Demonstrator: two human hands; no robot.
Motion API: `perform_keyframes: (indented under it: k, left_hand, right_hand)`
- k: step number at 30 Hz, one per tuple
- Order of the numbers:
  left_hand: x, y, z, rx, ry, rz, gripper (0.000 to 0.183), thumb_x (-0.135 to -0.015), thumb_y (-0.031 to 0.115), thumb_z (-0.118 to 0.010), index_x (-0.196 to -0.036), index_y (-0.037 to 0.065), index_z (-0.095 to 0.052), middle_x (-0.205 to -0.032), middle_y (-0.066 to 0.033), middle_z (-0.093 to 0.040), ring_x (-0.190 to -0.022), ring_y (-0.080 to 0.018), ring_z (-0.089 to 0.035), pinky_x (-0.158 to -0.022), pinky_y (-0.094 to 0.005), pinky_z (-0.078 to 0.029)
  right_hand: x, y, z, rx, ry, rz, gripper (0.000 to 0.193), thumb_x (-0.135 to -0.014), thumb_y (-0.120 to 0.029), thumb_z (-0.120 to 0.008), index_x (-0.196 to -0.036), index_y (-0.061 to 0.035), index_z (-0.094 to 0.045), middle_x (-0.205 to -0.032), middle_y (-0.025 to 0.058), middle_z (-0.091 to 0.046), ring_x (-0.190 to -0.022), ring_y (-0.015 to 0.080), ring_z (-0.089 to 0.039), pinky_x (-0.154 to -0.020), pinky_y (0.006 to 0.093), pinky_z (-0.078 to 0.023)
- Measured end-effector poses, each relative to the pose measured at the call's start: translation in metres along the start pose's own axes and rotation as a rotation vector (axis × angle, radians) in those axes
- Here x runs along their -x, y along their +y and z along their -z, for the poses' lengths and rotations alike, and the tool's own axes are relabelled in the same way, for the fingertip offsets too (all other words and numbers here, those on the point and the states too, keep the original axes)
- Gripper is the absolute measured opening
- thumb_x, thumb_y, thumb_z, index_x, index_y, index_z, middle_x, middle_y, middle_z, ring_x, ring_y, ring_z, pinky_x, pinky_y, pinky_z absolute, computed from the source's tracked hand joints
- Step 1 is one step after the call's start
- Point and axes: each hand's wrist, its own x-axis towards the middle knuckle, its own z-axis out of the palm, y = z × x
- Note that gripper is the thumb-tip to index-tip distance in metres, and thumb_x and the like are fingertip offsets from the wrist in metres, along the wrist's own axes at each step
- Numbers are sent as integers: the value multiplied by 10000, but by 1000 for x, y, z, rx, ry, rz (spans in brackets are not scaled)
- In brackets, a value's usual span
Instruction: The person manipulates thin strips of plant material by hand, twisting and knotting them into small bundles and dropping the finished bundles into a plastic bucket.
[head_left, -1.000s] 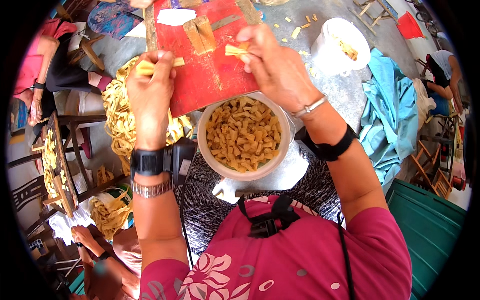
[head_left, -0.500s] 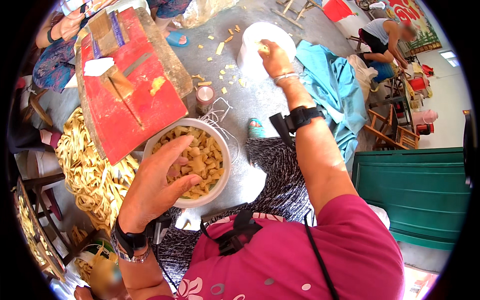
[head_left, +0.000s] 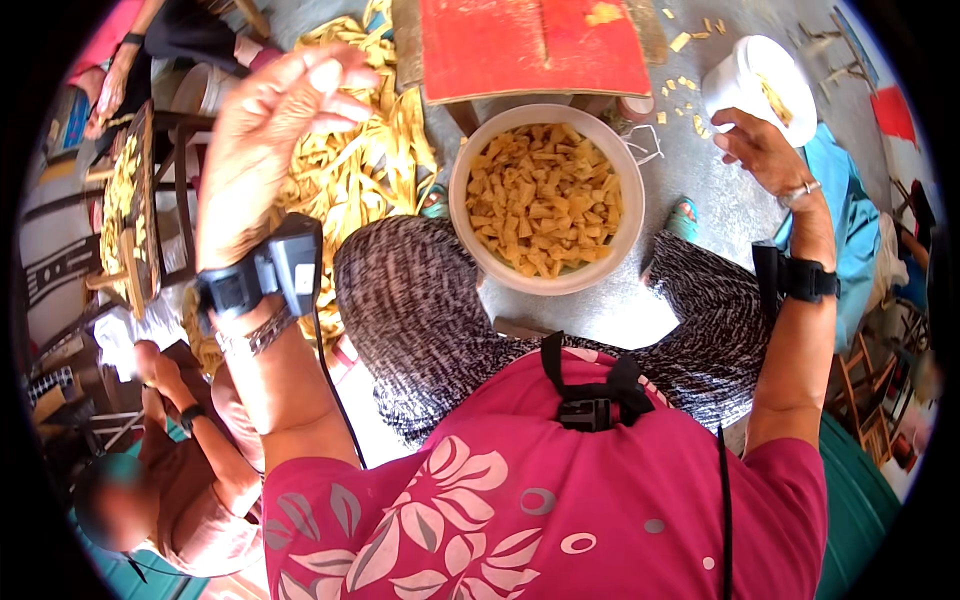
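Raised at the left, my left hand (head_left: 275, 125) is held loosely with its fingers apart and nothing seen in it. Below it on the floor spreads a heap of long yellowish strips (head_left: 395, 165). Between my knees stands a white tub (head_left: 548, 288), filled with short chopped yellow-brown pieces (head_left: 545, 195). At the right, my right hand (head_left: 765, 155) has bent, parted fingers and shows nothing in its grasp. It is beside the near edge of a white bucket (head_left: 725, 90), which has some yellowish pieces (head_left: 775, 100) inside.
A red-topped work board (head_left: 535, 50) stands just beyond the tub. Scattered pieces (head_left: 685, 85) lie on the floor. Blue cloth (head_left: 835, 230) lies at the right. At the left are a wooden rack (head_left: 125, 215) and a seated person (head_left: 200, 470) in brown.
The view has turned left. My left hand has moved off the tub of pieces, up and left over the strips. My right hand has come out of the white bucket.
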Motion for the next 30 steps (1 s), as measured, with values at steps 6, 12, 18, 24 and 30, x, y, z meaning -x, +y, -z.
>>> perform_keyframes:
  k: [6, 12, 18, 24, 30]
  left_hand:
    - [55, -170, -7, 85, 158, 635, 404, -880, 310, -578, -1164, 23, -561, -1005, -64, -619, -816, -133, -611, -709, -283, -490]
    - [132, -417, -49, 421, 71, 332, 419, -864, 336, -604, -1171, 53, -575, -1282, -104, -503, -1115, -204, -520, -930, -305, -413]
    - [94, -380, -63, 21, 22, 513, 459, -881, 297, -591, -1214, -10, -517, -1464, -212, -198, -1268, -278, -380, -972, -328, -379]
    - [84, -385, -70, 191, 98, 617, 341, -844, 206, -559, -1117, 1, -560, -1000, -109, -504, -774, -233, -565, -741, -352, -472]
    - [78, -377, -44, 94, 201, 643, 313, -813, 247, -625, -961, -28, -597, -809, -134, -636, -707, -216, -630, -628, -313, -518]
  right_hand:
    - [-3, 10, -6, 13, -20, 2, 275, -896, -219, -566, -1112, -52, -528, -857, 48, -603, -728, 123, -584, -634, 252, -450]
    - [-12, 14, -19, 58, -80, -93, 319, -882, -273, -564, -1107, -47, -543, -826, 44, -613, -700, 123, -611, -577, 258, -437]
    - [-10, 20, -21, 26, -69, -295, 425, -851, -355, -587, -1143, -51, -536, -928, 62, -621, -763, 161, -627, -643, 274, -451]
    - [-15, 4, -27, 20, -59, -302, 394, -850, -292, -585, -1146, -37, -537, -896, 55, -618, -751, 145, -625, -607, 255, -448]
    - [-16, -13, -29, 4, -34, -277, 365, -864, -257, -579, -1147, -33, -528, -854, 53, -611, -730, 136, -605, -580, 251, -447]
